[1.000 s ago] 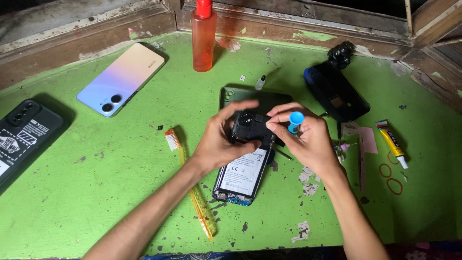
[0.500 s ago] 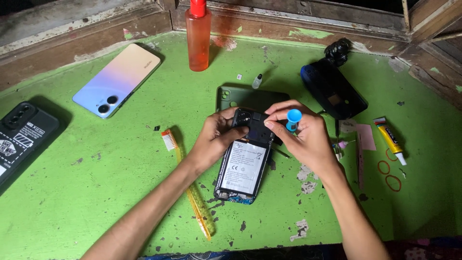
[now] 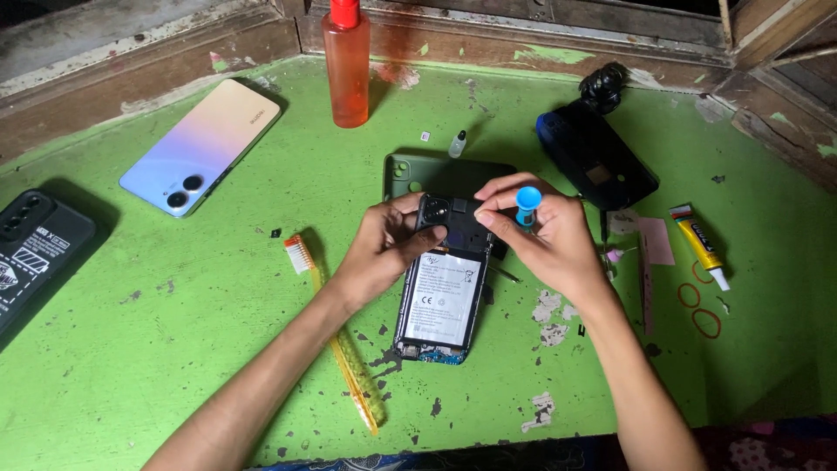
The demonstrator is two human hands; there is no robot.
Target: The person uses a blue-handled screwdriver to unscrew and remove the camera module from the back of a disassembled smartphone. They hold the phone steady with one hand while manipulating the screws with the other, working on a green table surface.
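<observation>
Chipped green-painted wooden bench [image 3: 174,349] fills the head view. Left hand [image 3: 379,253] pinches the top edge of an opened black smartphone with exposed white battery [image 3: 440,296], whose long axis runs toward the person. Right hand [image 3: 545,235], just right of it, grips a small blue round-capped tool [image 3: 527,202] at that same upper end.
</observation>
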